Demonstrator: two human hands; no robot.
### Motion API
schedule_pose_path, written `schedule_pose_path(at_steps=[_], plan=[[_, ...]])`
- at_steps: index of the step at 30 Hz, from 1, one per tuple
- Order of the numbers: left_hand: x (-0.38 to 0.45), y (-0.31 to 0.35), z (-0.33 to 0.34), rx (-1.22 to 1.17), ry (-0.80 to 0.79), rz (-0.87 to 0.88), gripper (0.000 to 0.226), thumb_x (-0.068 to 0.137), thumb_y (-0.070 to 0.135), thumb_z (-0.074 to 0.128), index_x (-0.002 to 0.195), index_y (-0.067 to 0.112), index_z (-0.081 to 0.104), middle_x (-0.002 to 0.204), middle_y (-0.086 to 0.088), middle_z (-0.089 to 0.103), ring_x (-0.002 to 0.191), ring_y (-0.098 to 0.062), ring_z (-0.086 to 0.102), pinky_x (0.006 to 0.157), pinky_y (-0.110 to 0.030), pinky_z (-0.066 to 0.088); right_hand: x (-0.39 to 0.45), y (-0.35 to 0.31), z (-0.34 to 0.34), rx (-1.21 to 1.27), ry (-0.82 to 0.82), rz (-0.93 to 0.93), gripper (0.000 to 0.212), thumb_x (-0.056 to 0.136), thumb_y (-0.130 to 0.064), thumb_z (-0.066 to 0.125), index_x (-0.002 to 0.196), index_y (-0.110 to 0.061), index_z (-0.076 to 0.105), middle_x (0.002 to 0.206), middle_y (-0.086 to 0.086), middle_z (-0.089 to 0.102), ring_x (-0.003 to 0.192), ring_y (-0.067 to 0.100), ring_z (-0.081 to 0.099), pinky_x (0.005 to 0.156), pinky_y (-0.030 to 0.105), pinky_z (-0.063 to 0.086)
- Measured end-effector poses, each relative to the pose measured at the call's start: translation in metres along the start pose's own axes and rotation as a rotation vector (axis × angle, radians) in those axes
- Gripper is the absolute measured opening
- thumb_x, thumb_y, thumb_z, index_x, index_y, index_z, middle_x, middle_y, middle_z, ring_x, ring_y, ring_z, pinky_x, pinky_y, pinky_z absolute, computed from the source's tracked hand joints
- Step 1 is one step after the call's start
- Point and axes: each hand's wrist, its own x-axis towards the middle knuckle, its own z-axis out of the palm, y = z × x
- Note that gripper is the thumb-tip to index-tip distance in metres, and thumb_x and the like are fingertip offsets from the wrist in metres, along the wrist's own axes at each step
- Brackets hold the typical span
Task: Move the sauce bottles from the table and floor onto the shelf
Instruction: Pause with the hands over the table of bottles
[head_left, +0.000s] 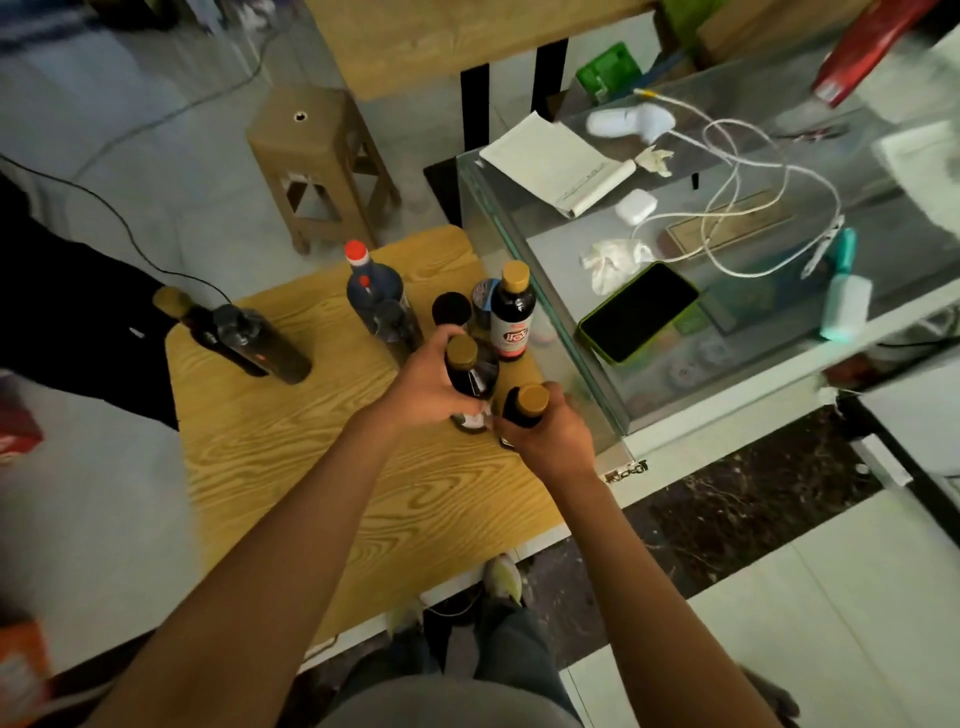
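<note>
Down on the wooden bench (291, 467) both hands grasp bottles. From the head view, the left hand (423, 387) wraps its fingers round the neck of a dark gold-capped bottle (470, 371), and the right hand (550, 434) curls round the neck of a second gold-capped bottle (524, 408), just to the right of the first and touching it or nearly so. Just beyond the hands stand more bottles in a close cluster: a labelled dark bottle (511, 317) with a gold cap, a black-capped bottle (451, 307), and a red-capped bottle (376, 296) further left. Well to the left of the hands, apart from the cluster, stands a tall dark bottle (239, 332).

To the right of the hands, a glass counter (545, 291) stands against the bench, carrying a phone (639, 312), white cables (769, 208), papers (550, 161) and crumpled tissue (613, 260). Beyond the bench a brown stool (322, 161) stands on the pale tiled floor (156, 171), and the person's shoes show below the arms.
</note>
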Motion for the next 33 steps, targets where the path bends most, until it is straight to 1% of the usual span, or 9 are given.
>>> schedule_pose_path(at_steps=[2, 5, 8, 12, 18, 23, 27, 30, 33], plan=[[-0.007, -0.002, -0.002, -0.021, -0.062, -0.023, 0.081, 0.056, 0.011, 0.090, 0.118, 0.027, 0.041, 0.107, 0.005, 0.062, 0.105, -0.014, 0.060, 0.089, -0.031, 0.048, 0.002, 0.003, -0.003, 0.047, -0.053, -0.002, 0.074, 0.066, -0.044, 0.087, 0.123, -0.017, 0.048, 0.120, 0.009, 0.058, 0.109, 0.029, 0.058, 0.082, 0.035, 0.049], [-0.020, -0.008, 0.011, -0.066, 0.092, -0.085, 0.084, 0.058, 0.013, 0.090, 0.118, 0.025, 0.033, 0.117, 0.002, 0.053, 0.110, -0.013, 0.054, 0.089, -0.027, 0.043, 0.006, 0.005, -0.012, 0.132, -0.187, -0.025, 0.060, 0.073, -0.019, 0.084, 0.118, -0.020, 0.044, 0.115, 0.003, 0.059, 0.107, 0.024, 0.058, 0.078, 0.027, 0.040], [-0.032, -0.023, 0.038, -0.284, 0.268, -0.155, 0.086, 0.057, 0.009, 0.091, 0.121, 0.021, 0.036, 0.120, 0.004, 0.056, 0.113, -0.014, 0.056, 0.095, -0.030, 0.046, 0.010, 0.012, -0.017, 0.174, -0.219, -0.039, 0.060, 0.075, -0.011, 0.081, 0.123, -0.021, 0.047, 0.111, -0.001, 0.060, 0.106, 0.022, 0.058, 0.075, 0.026, 0.042], [-0.028, -0.028, 0.062, -0.507, 0.343, -0.144, 0.088, 0.057, -0.003, 0.089, 0.131, 0.013, 0.044, 0.125, 0.004, 0.060, 0.120, -0.012, 0.057, 0.104, -0.036, 0.047, 0.014, 0.024, -0.013, 0.294, -0.232, -0.024, 0.061, 0.073, -0.010, 0.083, 0.124, -0.019, 0.052, 0.115, 0.001, 0.062, 0.107, 0.018, 0.057, 0.075, 0.021, 0.042], [-0.018, -0.025, 0.050, -0.362, 0.293, -0.130, 0.089, 0.048, 0.031, 0.093, 0.128, 0.019, 0.056, 0.122, 0.005, 0.067, 0.117, -0.009, 0.060, 0.101, -0.037, 0.049, 0.017, 0.025, -0.010, 0.551, -0.215, 0.011, 0.056, 0.069, -0.012, 0.089, 0.117, -0.019, 0.061, 0.112, -0.001, 0.067, 0.107, 0.016, 0.062, 0.084, 0.020, 0.049], [-0.048, 0.003, 0.038, -0.431, 0.148, -0.088, 0.052, 0.068, 0.002, 0.085, 0.113, 0.016, 0.063, 0.102, 0.007, 0.071, 0.094, -0.006, 0.068, 0.071, -0.016, 0.053, -0.018, 0.016, -0.031, 0.778, -0.190, -0.006, 0.046, 0.076, -0.010, 0.084, 0.118, -0.013, 0.066, 0.107, 0.000, 0.074, 0.101, 0.011, 0.070, 0.077, 0.022, 0.055], [-0.079, 0.041, 0.034, -0.574, 0.065, -0.029, 0.044, 0.073, 0.019, 0.081, 0.113, 0.025, 0.063, 0.105, 0.002, 0.073, 0.096, -0.011, 0.070, 0.075, -0.023, 0.054, -0.062, 0.002, -0.057, 0.948, -0.127, -0.028, 0.038, 0.084, -0.010, 0.077, 0.120, -0.008, 0.066, 0.109, 0.011, 0.075, 0.097, 0.022, 0.073, 0.076, 0.027, 0.057], [-0.101, 0.066, 0.040, -0.694, -0.037, -0.021, 0.055, 0.069, 0.038, 0.078, 0.119, 0.023, 0.062, 0.111, -0.007, 0.072, 0.101, -0.027, 0.070, 0.086, -0.043, 0.056, -0.100, -0.005, -0.068, 1.042, -0.032, -0.052, 0.034, 0.087, -0.014, 0.072, 0.118, -0.004, 0.066, 0.107, 0.018, 0.073, 0.094, 0.027, 0.072, 0.081, 0.038, 0.059], [-0.125, 0.089, 0.047, -0.723, -0.099, 0.031, 0.050, 0.075, 0.039, 0.073, 0.120, 0.019, 0.064, 0.110, -0.008, 0.073, 0.099, -0.027, 0.070, 0.088, -0.045, 0.055, -0.141, -0.010, -0.082, 1.146, 0.067, -0.027, 0.036, 0.089, -0.018, 0.071, 0.121, -0.003, 0.063, 0.115, 0.027, 0.068, 0.094, 0.035, 0.069, 0.086, 0.047, 0.056]])
